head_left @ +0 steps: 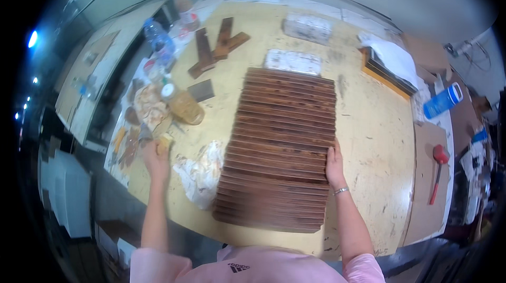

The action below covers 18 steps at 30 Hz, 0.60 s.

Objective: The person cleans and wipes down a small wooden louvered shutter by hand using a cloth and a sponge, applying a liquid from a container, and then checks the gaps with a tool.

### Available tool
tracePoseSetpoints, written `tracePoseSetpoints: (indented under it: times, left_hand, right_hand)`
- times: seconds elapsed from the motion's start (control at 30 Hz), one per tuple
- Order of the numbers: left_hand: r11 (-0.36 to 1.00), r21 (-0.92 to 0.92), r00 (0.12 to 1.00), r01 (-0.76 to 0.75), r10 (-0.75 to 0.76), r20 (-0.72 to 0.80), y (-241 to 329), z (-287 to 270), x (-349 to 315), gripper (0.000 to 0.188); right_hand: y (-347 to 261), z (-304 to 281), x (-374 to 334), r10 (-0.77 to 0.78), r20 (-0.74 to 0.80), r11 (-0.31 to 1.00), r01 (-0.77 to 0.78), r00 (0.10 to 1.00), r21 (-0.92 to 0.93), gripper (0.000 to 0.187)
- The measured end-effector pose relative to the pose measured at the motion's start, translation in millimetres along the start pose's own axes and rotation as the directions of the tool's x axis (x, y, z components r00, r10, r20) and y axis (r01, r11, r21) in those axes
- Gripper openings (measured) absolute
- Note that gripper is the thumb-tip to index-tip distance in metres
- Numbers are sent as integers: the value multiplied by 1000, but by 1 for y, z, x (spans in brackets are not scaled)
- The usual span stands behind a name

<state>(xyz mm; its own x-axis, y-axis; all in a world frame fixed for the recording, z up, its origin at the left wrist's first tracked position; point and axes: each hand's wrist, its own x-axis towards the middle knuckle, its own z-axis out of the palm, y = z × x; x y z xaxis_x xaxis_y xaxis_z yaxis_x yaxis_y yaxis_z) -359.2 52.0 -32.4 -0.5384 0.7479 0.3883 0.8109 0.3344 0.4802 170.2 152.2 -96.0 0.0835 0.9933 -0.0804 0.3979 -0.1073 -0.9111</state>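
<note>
In front of me a dark brown slatted wooden panel (279, 140) lies on the pale table, its ridges running crosswise. My right hand (334, 166) is at the panel's right edge, thumb by the top face and fingers along the side, gripping it. Off the panel's left side, my left hand (155, 160) is closed on a small yellow sponge (166, 142). A crumpled, stained white cloth (203, 173) lies between that hand and the panel. Beyond the left hand are a crumpled brownish paper (152, 106) and a jar of amber liquid (187, 108) with a white cap.
Plastic bottles (159, 40) stand at the back left near loose dark wood strips (204, 48). A dark square piece (201, 90) lies nearby. Two white wrapped blocks (293, 61) sit behind the panel. At right are a blue bottle (441, 102) and a red-headed mallet (439, 156).
</note>
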Motion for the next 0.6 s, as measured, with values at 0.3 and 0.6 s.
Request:
tracePoseSetpoints:
  times: [0.3, 0.6]
  left_hand:
    - [555, -495, 563, -668, 812, 150, 273, 89, -46, 37]
    - [511, -447, 457, -734, 859, 233, 275, 111, -48, 28]
  right_hand:
    - [-30, -5, -11, -6, -16, 988, 9, 1000, 156, 51]
    - [-8, 0, -6, -43, -70, 999, 45, 997, 23, 53]
